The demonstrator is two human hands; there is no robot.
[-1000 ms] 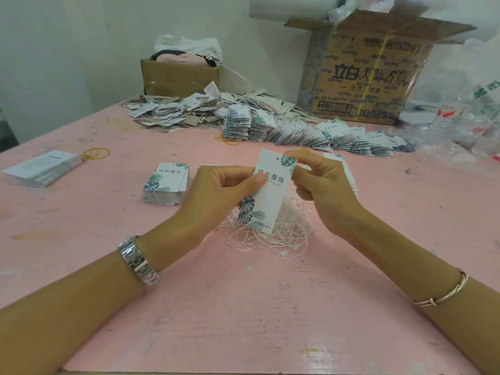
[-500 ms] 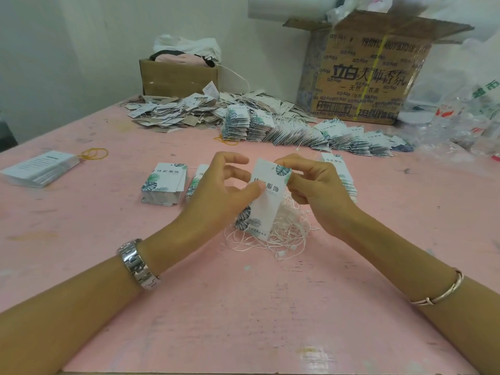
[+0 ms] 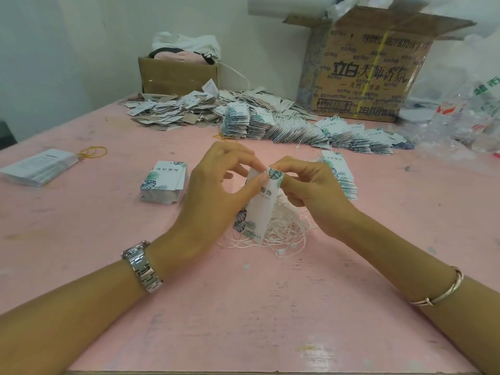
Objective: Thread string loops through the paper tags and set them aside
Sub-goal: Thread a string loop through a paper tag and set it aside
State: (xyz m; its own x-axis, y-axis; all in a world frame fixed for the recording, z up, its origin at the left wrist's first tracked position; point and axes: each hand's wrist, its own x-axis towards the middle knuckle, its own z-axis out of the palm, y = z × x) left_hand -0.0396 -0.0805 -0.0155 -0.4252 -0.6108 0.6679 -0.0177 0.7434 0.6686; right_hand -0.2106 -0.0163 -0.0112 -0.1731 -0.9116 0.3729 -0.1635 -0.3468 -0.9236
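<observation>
Soft, even indoor light, faint shadows; wide-angle bending at the edges, slightly soft focus throughout.

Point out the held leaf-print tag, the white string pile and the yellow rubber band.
White leaf-print paper tag (image 3: 263, 205): head view, on its printed face below the fingers.
Loose white string pile (image 3: 286, 228): head view, on the tangle's middle.
Yellow rubber band (image 3: 93, 152): head view, on its loop.

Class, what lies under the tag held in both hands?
Under the tag lies a tangle of white strings on the pink table. Whatever sits directly behind the tag and hands is hidden.
</observation>
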